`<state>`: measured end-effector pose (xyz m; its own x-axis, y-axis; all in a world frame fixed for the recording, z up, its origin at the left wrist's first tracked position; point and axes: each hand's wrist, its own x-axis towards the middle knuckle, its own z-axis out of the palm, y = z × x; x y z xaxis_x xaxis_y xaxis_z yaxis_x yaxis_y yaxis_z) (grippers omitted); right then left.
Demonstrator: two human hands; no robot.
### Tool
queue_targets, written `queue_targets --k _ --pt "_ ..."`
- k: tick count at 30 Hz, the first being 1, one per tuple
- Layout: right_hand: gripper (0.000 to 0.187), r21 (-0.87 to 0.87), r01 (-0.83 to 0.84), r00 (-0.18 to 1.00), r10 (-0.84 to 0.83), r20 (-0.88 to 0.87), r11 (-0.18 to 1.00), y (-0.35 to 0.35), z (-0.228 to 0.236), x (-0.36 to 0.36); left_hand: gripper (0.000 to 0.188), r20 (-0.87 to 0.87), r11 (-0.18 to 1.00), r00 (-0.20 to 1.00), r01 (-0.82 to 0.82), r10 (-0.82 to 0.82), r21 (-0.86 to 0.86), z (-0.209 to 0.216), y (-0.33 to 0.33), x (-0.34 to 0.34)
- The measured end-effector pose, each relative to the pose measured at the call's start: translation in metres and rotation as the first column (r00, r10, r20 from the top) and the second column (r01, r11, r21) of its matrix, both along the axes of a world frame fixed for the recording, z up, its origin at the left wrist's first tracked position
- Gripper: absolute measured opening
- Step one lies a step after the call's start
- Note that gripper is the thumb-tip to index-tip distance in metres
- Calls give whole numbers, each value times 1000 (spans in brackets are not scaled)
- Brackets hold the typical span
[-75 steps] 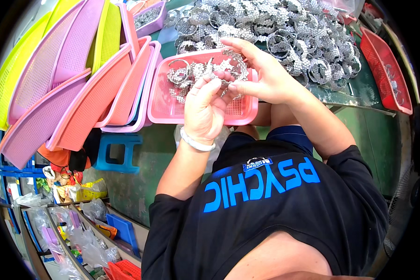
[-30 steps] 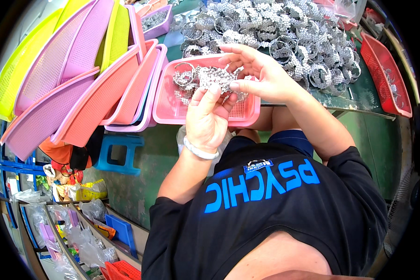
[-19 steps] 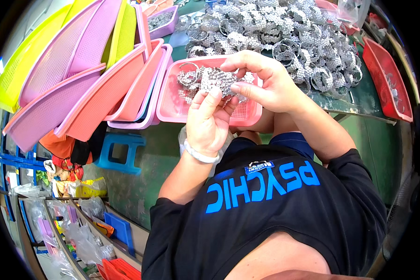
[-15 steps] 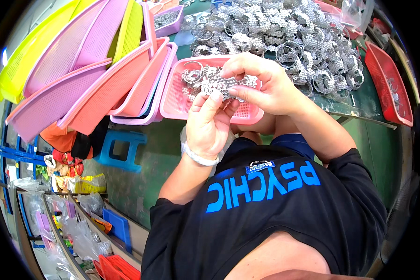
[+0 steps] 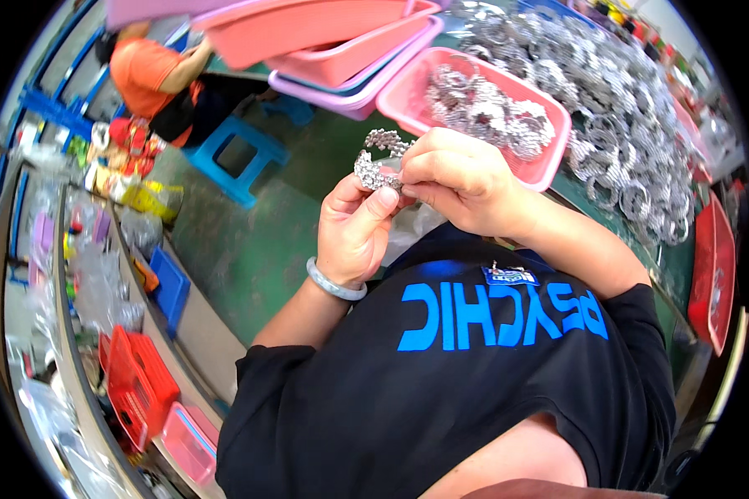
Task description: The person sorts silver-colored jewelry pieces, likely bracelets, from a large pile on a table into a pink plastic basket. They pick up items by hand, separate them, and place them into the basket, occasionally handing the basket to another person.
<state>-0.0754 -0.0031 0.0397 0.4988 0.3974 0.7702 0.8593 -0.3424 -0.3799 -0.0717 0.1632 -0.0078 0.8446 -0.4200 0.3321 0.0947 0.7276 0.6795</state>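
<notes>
A silver bracelet-like band [image 5: 369, 170] of small linked metal pieces, curved in an open loop, is between my two hands. My left hand [image 5: 354, 229] pinches its lower part between thumb and fingers, and a pale bangle circles that wrist. My right hand [image 5: 464, 179] has its thumb and fingers closed at the band's right end; its fingertips partly hide that end. Just beyond the right hand, a pink basket [image 5: 398, 93] holds a heap of similar silver bands [image 5: 495, 116].
A large pile of silver bands [image 5: 607, 108] covers the table at the right. Stacked pink and purple baskets [image 5: 333, 62] stand at its left. A red basket [image 5: 711, 274] is at the far right. A person in orange [image 5: 146, 75] sits beyond a blue stool [image 5: 237, 158].
The view has swung to the left. My hands, with the silver band, are now apart from the pink basket, over the floor side, where before they were above its contents.
</notes>
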Motion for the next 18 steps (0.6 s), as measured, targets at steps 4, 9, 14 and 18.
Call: queue_targets --k 4,9,14,18 --pt "18 -94 0 992 11 122 996 30 -10 10 15 -81 996 996 -47 40 -82 -3 25 0" --pt "23 -252 40 964 29 264 967 46 0 15 15 -22 969 976 -220 219 -111 -14 58 23" --pt "29 -388 122 984 -61 166 913 13 -1 4 11 -48 916 927 -376 373 -140 -20 90 52" --pt "24 -370 285 959 -257 124 884 -27 -6 -6 12 -28 858 871 -487 490 -165 -28 112 76"
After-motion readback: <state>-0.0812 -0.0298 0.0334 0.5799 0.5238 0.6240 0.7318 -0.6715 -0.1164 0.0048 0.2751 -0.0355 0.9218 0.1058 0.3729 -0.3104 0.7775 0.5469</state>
